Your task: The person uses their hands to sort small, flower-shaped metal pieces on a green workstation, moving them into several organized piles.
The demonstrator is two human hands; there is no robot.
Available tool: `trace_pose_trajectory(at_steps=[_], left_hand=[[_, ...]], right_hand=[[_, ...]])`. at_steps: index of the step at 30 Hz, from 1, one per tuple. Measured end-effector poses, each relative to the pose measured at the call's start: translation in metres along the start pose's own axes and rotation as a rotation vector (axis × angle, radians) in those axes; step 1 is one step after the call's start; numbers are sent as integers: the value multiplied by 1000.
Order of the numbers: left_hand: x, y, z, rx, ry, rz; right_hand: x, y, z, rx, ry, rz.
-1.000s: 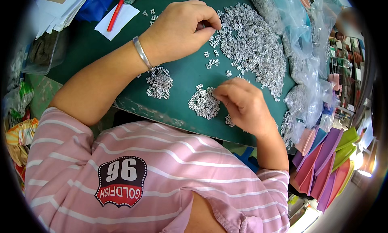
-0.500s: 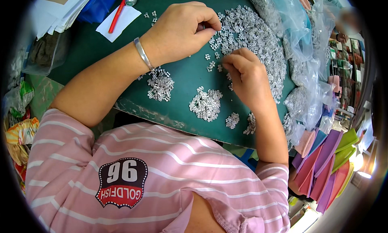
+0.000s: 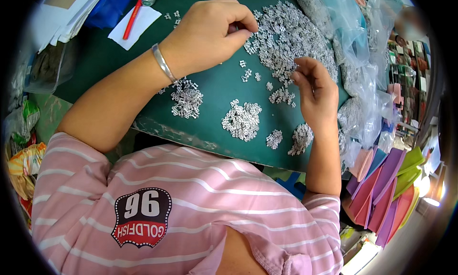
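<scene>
Big heap of small metal parts (image 3: 291, 36) upper centre on mat (image 3: 219, 91); sorted piles (image 3: 242, 120) below it; plastic bags (image 3: 362, 70) right; paper slip (image 3: 133, 28) upper left.

A green-topped counter (image 3: 219, 91) with a worn front edge fills the view, cluttered shelves (image 3: 405, 65) standing at right.

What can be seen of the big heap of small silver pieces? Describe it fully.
The big heap is a loose spread of tiny silver-white pieces, metallic-looking, lying flat on the green mat at its far right. The left hand pinches at its left edge; the right hand touches its near edge. Clear plastic bags border its right side.
</scene>
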State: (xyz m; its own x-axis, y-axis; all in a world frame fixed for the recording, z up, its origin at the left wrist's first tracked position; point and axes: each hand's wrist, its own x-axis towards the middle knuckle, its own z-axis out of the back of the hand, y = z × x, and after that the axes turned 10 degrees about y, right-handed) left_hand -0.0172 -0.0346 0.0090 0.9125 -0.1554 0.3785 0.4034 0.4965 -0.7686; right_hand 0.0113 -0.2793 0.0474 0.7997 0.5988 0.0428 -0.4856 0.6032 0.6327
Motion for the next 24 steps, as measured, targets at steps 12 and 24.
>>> trace_pose_trajectory(at_steps=[12,24], left_hand=[[-3,3,5,-27,160,119],[-6,19,6,-22,217,137]], right_hand=[[-138,-69,78,149,-569,-476],[-308,-177,126,-410,-870,-961]])
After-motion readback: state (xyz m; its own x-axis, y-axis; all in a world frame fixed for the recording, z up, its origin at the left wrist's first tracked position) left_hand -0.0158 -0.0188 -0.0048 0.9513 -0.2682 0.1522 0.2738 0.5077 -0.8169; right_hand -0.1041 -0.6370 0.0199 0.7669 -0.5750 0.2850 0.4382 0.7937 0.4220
